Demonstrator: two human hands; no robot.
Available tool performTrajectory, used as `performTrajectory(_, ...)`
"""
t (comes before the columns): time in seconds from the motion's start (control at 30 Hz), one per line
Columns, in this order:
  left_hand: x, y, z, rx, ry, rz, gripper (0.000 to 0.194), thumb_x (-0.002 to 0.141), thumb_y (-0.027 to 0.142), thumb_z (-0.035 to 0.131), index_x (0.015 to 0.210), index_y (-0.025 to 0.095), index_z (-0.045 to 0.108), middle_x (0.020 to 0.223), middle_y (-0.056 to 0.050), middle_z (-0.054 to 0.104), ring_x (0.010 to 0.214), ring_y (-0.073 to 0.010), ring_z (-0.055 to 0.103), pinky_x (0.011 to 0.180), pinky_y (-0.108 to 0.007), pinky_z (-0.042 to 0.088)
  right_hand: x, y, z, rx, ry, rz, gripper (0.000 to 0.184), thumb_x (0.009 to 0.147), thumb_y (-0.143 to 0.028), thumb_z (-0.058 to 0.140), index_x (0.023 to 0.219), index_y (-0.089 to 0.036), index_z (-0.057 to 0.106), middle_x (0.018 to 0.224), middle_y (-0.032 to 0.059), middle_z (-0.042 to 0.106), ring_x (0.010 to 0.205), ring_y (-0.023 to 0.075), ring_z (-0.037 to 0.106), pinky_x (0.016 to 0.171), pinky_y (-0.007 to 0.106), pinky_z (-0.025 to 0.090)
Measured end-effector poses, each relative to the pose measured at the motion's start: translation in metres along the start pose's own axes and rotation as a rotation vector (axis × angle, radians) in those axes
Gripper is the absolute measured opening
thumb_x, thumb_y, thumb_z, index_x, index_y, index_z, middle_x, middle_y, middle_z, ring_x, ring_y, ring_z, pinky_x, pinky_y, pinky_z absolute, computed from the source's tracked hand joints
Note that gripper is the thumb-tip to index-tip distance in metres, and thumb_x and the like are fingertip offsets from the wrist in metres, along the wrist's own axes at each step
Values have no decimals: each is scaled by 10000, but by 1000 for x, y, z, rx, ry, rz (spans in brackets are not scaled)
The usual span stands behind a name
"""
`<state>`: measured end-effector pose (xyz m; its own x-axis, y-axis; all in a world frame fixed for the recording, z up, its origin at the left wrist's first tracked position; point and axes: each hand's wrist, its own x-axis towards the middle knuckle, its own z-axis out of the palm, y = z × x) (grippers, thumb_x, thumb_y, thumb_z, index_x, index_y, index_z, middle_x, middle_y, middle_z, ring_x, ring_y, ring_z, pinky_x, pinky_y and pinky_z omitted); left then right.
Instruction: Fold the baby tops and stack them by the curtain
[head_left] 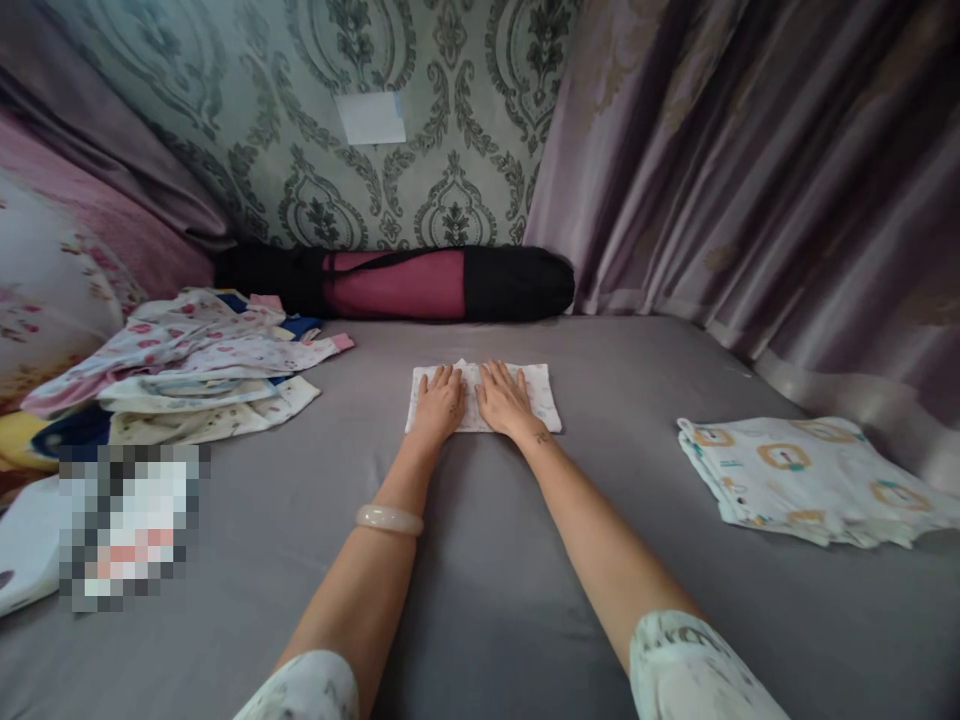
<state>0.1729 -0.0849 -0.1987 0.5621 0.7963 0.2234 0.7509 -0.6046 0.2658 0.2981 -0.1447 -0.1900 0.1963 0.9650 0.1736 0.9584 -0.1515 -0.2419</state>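
Note:
A white cloth with a faint print, folded into a flat rectangle, lies on the grey bed sheet in the middle of the view. My left hand rests palm down on its left half, fingers stretched out and pointing away from me. On the right half lies my right hand, also flat with its fingers spread a little. Between the two hands a strip of the cloth shows. Both palms press on top of it rather than grasping it, and they hide much of its surface.
At the left is a loose heap of printed clothes. A stack of white cloths with orange lion prints lies at the right. A long black and dark-pink bag runs along the patterned wall. Purple curtains hang at the right.

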Motion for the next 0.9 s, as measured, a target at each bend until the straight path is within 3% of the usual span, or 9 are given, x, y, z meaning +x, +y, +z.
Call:
performTrajectory(0.2,1,-6,6,24,22,-2,461,978,277,267,1395,163,427,1487,-143,412,1421,-253,288,1158,-499,171,-3,12,1,-28,61,36,517,994,-320,277,1452,-103,377,1542,139,309,1437,262,208,1159,503,75)
performTrajectory(0.47,4,-11,14,37,-84,-13,476,984,338,274,1395,152,426,1514,-154,362,1424,-278,274,1144,-523,190,-3,17,13,-36,61,46,520,995,-345,264,1448,-120,387,1533,112,337,1426,249,231,1150,497,134)
performTrajectory(0.77,3,-6,3,41,-35,-4,459,983,326,273,1384,174,436,1499,-143,393,1415,-256,299,1144,-495,214,-3,18,4,-6,24,63,523,998,-346,258,1452,-114,377,1539,124,322,1430,243,232,1154,471,142)
performTrajectory(0.9,4,-6,1,47,32,6,473,983,320,263,1399,165,428,1485,-151,412,1412,-255,306,1148,-488,213,-2,23,-2,-27,73,108,535,997,-341,252,1442,-71,378,1540,150,309,1434,253,219,1161,461,106)
